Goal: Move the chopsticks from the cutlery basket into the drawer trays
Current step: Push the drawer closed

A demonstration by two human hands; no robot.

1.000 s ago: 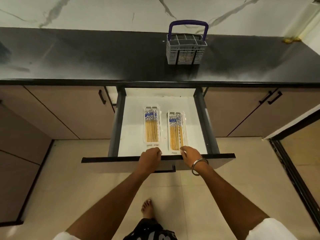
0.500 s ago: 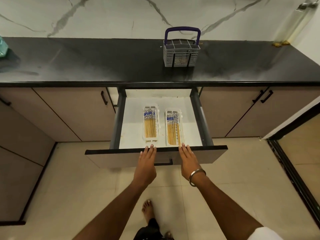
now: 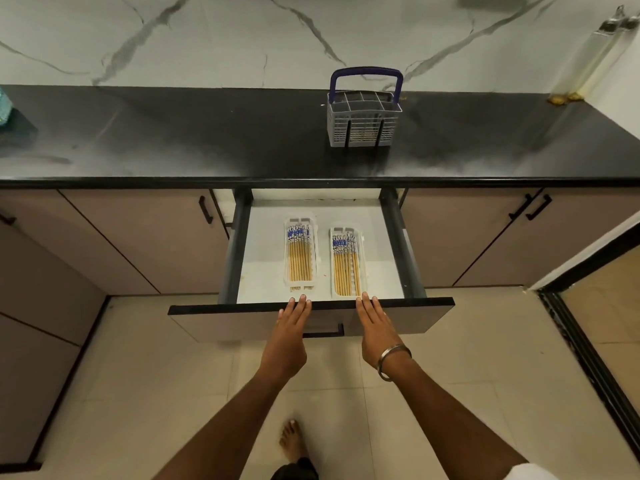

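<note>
The drawer point(image 3: 408, 311) stands pulled out under the black counter. Inside lie two white trays, the left tray point(image 3: 300, 256) and the right tray point(image 3: 347, 263), each filled with several wooden chopsticks with blue-patterned ends. My left hand point(image 3: 289, 336) and my right hand point(image 3: 375, 332) rest flat against the drawer front, fingers straight, fingertips at its top edge, holding nothing. The grey cutlery basket point(image 3: 363, 117) with a blue handle stands on the counter behind the drawer; I cannot tell whether anything remains in it.
The black counter point(image 3: 207, 140) runs across under a marble wall. Closed cabinet doors point(image 3: 138, 244) flank the drawer. A dark door frame point(image 3: 588, 341) stands at the right. A bare foot point(image 3: 291, 441) is on the tiled floor.
My hands went from curled over the drawer's top edge to flat against its front. The drawer has slid inward a little and the view has pulled back.
</note>
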